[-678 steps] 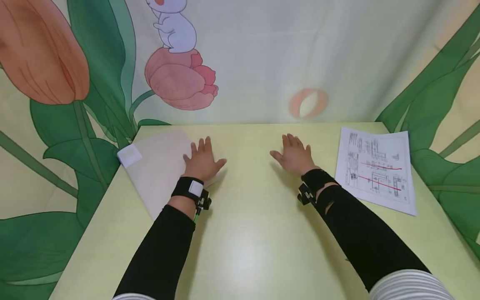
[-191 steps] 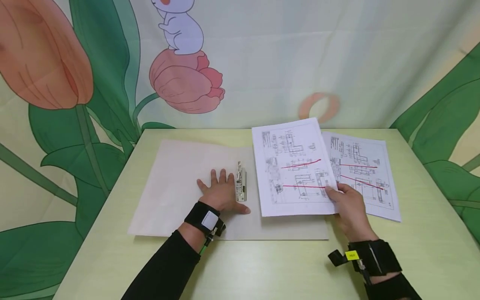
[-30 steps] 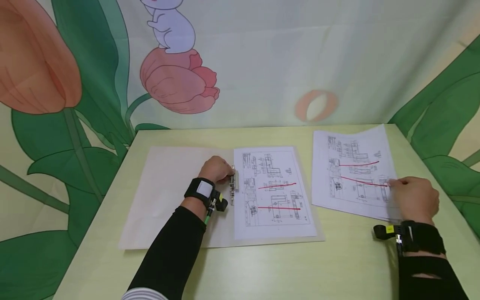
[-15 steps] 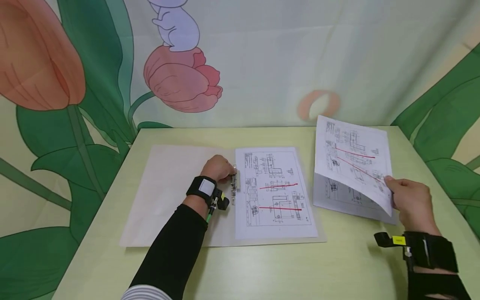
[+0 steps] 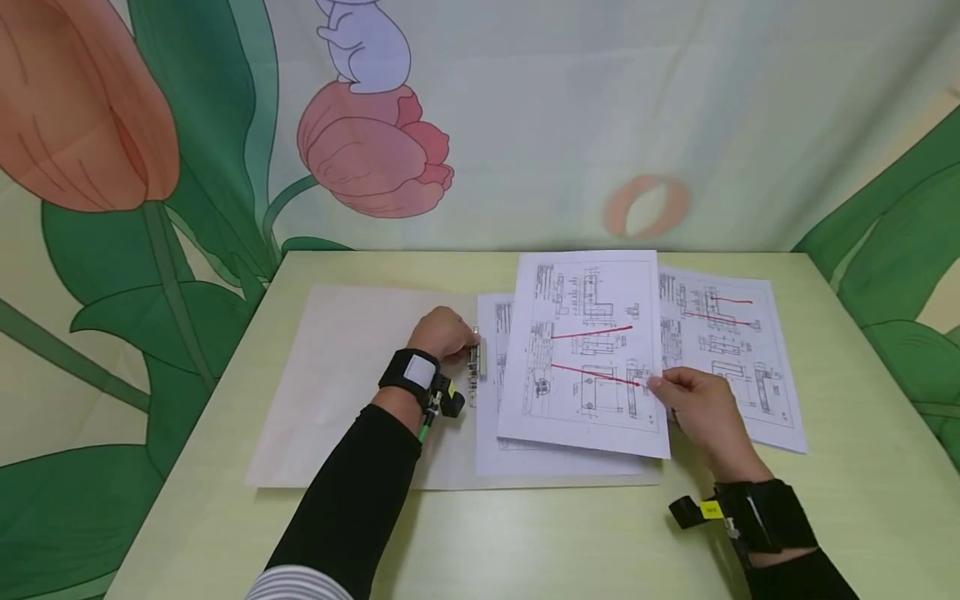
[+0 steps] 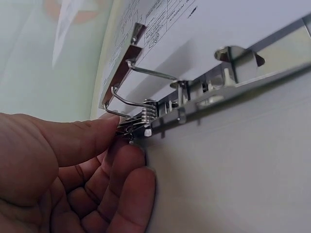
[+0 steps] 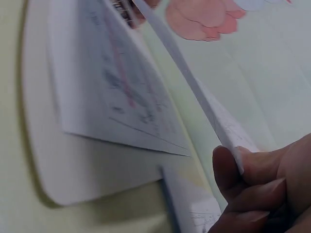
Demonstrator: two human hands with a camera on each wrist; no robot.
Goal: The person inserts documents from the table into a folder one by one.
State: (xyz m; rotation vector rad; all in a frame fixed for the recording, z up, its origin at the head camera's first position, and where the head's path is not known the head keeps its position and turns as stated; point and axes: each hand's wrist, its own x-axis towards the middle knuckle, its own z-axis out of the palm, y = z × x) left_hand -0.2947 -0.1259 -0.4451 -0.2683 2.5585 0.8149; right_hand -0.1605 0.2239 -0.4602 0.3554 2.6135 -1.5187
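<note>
Landmark: metal clip [image 5: 473,379], fixed along the middle of the open folder. Far left of clip: printed curtain [image 5: 217,125], orange tulip, green leaves; the curtain also runs behind the clip and off to its right. Left of clip: bare pale half of the folder [image 5: 330,375], flat on the light yellow-green table [image 5: 525,542]. Black sleeve [image 5: 348,500] comes in from near-left of clip, black wrist strap [image 5: 408,369] with small camera [image 5: 452,402] above it. Left hand [image 5: 442,335] just left of clip, thumb and fingertips pinching its far end; left wrist view shows the clip's lever [image 6: 121,73] raised, wire prongs and coil spring visible.

Just right of clip: lower sheet [image 5: 489,417] lying on the folder's other half, long edge beside the clip. Further right: upper paper [image 5: 592,367], two red strokes over a technical drawing, lifted above the lower sheet and covering most of it, slightly slanted; can't tell if one sheet or several. Right hand [image 5: 705,412], right of clip, grasps the upper paper's right edge between thumb and fingers. Its strap [image 5: 768,508] and camera [image 5: 686,511] nearer the person. Farthest right of clip: paper pile [image 5: 750,358] on the table, similar drawing, red strokes, partly hidden by upper paper and right hand.
</note>
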